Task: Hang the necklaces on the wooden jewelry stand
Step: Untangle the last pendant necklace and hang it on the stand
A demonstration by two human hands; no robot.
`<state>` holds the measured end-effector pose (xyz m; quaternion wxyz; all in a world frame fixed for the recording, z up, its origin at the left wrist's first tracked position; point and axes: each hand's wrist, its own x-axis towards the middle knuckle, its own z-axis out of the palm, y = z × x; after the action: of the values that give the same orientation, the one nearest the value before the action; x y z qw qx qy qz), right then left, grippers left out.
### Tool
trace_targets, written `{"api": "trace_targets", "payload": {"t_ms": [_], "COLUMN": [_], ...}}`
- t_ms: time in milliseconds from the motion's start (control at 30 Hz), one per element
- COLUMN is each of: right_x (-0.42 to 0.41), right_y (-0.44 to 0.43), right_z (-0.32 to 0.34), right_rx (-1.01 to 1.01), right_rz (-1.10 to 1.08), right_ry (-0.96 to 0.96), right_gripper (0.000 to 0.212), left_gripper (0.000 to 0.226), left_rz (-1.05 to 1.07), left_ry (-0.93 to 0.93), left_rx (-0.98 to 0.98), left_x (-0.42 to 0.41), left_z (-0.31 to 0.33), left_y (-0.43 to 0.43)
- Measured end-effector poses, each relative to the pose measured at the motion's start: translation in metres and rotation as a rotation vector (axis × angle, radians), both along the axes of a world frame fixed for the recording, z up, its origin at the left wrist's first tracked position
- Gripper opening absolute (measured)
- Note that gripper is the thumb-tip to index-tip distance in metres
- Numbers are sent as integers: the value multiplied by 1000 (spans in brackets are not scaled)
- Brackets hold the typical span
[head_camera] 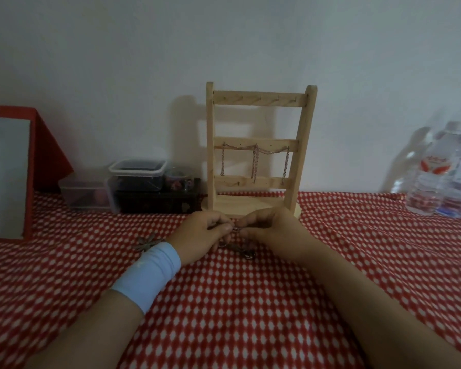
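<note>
Hanging is partly done: chains [254, 158] are draped on the wooden jewelry stand [260, 102]; near its base, another necklace [236, 229] is pinched between left hand [200, 235] and right hand [269, 230].

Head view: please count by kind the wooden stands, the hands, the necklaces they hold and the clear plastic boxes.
Wooden stand: 1
Hands: 2, left hand and right hand
Held necklace: 1
Clear plastic boxes: 2
Total: 6
</note>
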<state>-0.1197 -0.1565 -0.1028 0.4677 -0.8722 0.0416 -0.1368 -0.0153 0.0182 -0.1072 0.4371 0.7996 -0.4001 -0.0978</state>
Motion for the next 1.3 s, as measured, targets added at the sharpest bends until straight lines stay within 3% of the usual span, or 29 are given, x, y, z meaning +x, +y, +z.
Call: {"api": "trace_targets", "payload": {"t_ms": [133,300,500,733,867,1067,1167,1300], "right_x": [4,17,35,56,69,70,69,73], "right_y": [1,-3,-9,-11,-18,-29,-34,-28], "right_z": [10,26,49,64,61,51,49,45], "right_rx": [116,105,-84,-395,-269,283,338,370], "right_rz": [3,45,165,202,176,291,228,145], "right_ry": [71,158,190,130,114,1,20,-43], "right_gripper": [19,14,25,33,38,38,29,14], "left_gripper": [18,18,13,18,11,15,18,17], "left_rz": [4,28,97,20,-31,-77,-64,-78], "left_ry": [-28,-62,-52,9,-3,66,120,47], "left_rx": [-86,-145,-177,9,103,50,36,108], "left_x": [4,7,17,39,49,55,59,62], "left_z": [-3,5,20,56,69,68,67,68], "left_y": [1,-1,-4,-5,-8,-12,-7,1]}}
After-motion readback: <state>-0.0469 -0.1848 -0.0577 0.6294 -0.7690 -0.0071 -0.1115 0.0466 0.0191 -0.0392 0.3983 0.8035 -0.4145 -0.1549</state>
